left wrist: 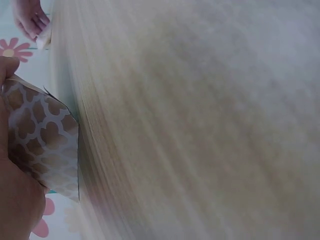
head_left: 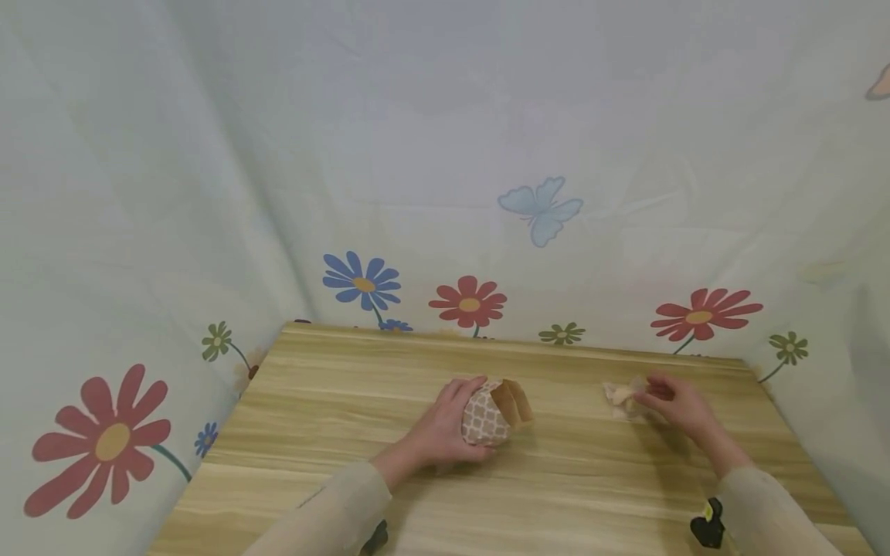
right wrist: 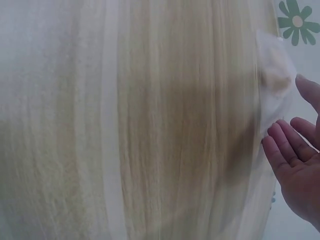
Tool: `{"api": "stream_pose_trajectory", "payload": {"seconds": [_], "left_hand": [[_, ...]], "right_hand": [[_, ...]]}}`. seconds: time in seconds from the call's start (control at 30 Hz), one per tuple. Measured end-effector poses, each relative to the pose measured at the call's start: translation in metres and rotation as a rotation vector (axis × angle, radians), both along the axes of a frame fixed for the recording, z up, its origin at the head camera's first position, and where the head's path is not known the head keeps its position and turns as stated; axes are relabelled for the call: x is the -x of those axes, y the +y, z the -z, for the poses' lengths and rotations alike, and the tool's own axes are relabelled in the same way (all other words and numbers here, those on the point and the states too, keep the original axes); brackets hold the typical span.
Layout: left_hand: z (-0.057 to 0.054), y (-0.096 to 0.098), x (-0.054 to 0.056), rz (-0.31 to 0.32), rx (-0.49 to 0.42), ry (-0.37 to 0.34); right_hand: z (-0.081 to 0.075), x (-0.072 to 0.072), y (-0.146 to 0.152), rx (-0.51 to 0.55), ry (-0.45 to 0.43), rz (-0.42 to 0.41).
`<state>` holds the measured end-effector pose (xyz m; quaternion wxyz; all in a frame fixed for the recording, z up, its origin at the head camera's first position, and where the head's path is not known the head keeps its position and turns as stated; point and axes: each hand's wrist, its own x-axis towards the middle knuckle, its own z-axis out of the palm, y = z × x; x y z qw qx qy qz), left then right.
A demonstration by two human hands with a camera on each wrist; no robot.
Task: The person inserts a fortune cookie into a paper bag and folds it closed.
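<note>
In the head view, my left hand (head_left: 452,425) grips a small paper bag (head_left: 484,417) with a tan and white lattice print, tilted over the table. The bag's brown mouth faces right. Close by in the left wrist view, the patterned bag (left wrist: 42,137) shows between thumb and palm. To the right, my right hand (head_left: 677,403) reaches a small clear packet (head_left: 622,396) with something beige inside, its kind unclear. In the right wrist view, the thumb and loosely bent fingers (right wrist: 285,145) stand apart at the packet's edge (right wrist: 275,75).
Both hands work over a wood-grain table (head_left: 313,432). A cloth backdrop (head_left: 417,116) with printed flowers and a butterfly rises behind it. Small dark objects, partly hidden, show beside the right sleeve (head_left: 765,502) and the left sleeve (head_left: 341,502).
</note>
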<state>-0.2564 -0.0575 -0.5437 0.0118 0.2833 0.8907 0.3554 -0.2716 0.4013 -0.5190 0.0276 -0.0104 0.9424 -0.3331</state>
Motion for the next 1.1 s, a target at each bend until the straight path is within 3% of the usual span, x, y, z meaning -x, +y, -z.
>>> {"api": "stream_pose_trajectory", "payload": {"seconds": [0.7, 0.87, 1.1], "left_hand": [[0.001, -0.002, -0.001, -0.004, 0.009, 0.017], [0.001, -0.004, -0.002, -0.002, 0.013, 0.029], [0.003, -0.005, -0.002, -0.004, 0.02, 0.034]], "right_hand": [[-0.005, -0.02, -0.022, 0.027, -0.078, 0.045], [-0.011, -0.018, -0.021, 0.015, -0.045, 0.042], [-0.014, -0.004, -0.02, -0.023, -0.023, -0.051]]}}
